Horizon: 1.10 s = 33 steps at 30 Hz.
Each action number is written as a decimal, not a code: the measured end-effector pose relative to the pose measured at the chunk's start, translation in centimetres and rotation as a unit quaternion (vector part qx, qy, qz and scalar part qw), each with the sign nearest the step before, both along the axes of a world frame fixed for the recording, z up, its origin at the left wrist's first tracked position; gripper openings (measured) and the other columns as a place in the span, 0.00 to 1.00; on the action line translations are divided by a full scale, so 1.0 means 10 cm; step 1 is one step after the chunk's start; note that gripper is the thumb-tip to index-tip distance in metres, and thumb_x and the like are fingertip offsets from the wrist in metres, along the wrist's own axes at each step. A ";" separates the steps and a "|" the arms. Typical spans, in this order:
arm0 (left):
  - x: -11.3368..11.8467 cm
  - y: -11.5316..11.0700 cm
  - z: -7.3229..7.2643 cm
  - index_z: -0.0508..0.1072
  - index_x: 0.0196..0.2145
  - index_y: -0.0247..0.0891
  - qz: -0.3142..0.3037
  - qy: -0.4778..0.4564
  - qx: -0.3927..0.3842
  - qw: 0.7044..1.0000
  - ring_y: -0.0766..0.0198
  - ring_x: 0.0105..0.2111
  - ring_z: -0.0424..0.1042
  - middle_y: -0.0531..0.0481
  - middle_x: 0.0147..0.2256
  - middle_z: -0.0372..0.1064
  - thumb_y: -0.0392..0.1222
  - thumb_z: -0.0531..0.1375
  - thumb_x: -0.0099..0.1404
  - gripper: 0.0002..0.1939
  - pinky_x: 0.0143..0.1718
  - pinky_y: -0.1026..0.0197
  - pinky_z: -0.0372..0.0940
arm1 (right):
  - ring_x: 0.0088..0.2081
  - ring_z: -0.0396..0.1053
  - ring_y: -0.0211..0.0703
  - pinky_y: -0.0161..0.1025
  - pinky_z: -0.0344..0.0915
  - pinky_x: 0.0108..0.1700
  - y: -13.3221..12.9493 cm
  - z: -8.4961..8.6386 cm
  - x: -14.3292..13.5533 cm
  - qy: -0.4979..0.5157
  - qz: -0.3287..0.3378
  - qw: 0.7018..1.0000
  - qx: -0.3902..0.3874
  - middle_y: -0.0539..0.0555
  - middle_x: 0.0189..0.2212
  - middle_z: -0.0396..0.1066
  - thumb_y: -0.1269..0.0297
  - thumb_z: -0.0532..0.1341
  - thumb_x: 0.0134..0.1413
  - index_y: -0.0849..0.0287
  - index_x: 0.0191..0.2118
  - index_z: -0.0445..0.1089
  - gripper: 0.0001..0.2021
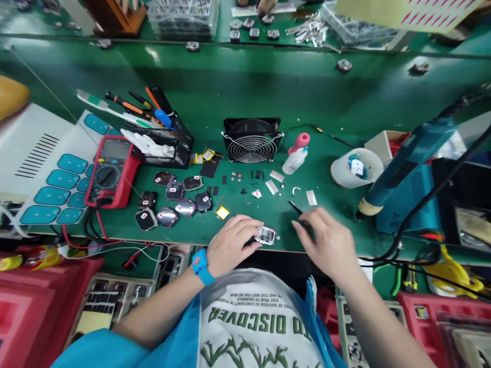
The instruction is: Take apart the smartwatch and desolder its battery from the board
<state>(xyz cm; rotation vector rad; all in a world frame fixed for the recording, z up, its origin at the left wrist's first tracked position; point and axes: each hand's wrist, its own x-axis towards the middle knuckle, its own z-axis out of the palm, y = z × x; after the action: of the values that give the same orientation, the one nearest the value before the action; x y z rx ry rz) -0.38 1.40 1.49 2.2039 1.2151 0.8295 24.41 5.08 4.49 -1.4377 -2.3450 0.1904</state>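
Near the bench's front edge, my left hand (238, 236) pinches a small opened smartwatch case (266, 235) between thumb and fingers. Its silvery inside with circuit parts faces up, and a tiny round piece sits by its right end. To the right, my right hand (326, 237) is curled round a thin dark tool (294, 207), whose tip points up and left; the rest is hidden by the fingers. My right hand is apart from the case. A small yellow battery (222, 212) with wires lies beyond my left hand.
Several watch cases (185, 207) lie at left, beside a red multimeter (111, 171) and a tool holder (180, 143). A fan (252, 140), a bottle (295, 160) and a white tub (356, 171) stand behind. A blue handheld tool (406, 166) hangs at right.
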 end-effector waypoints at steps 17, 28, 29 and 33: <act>0.00 0.01 0.04 0.67 0.29 0.39 0.014 -0.030 -0.018 0.999 0.56 0.48 0.71 0.48 0.46 0.78 0.31 0.64 0.67 0.12 0.48 0.51 0.73 | 0.32 0.66 0.46 0.42 0.63 0.36 -0.04 -0.13 -0.44 0.000 0.113 0.993 -0.029 0.52 0.27 0.69 0.69 0.55 0.70 0.56 0.30 0.70 0.15; 0.04 -0.10 0.01 0.70 0.38 0.45 0.064 -0.003 -0.031 0.997 0.56 0.49 0.75 0.49 0.50 0.77 0.35 0.63 0.69 0.06 0.51 0.49 0.76 | 0.29 0.67 0.46 0.43 0.61 0.32 0.11 -0.21 0.10 0.054 -0.005 0.992 0.110 0.51 0.25 0.66 0.52 0.52 0.73 0.54 0.29 0.64 0.20; 0.04 -0.10 0.01 0.70 0.39 0.47 0.068 -0.004 -0.030 0.997 0.56 0.48 0.75 0.50 0.50 0.77 0.37 0.62 0.70 0.05 0.52 0.49 0.77 | 0.30 0.66 0.47 0.43 0.61 0.34 0.11 -0.25 0.15 0.040 -0.006 0.992 0.117 0.52 0.26 0.67 0.50 0.51 0.72 0.54 0.30 0.65 0.20; 0.03 -0.12 0.06 0.70 0.41 0.48 0.077 -0.011 -0.015 0.997 0.56 0.46 0.78 0.53 0.49 0.79 0.38 0.68 0.65 0.11 0.50 0.53 0.78 | 0.31 0.66 0.47 0.43 0.61 0.35 0.09 -0.36 0.24 0.030 0.020 0.990 0.135 0.54 0.28 0.68 0.49 0.48 0.74 0.55 0.33 0.67 0.21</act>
<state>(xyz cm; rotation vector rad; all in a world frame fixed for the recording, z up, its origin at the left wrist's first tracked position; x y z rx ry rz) -0.05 0.18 2.07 2.0924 1.3916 0.8863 26.81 5.97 0.90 -1.2381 -2.2496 -0.0713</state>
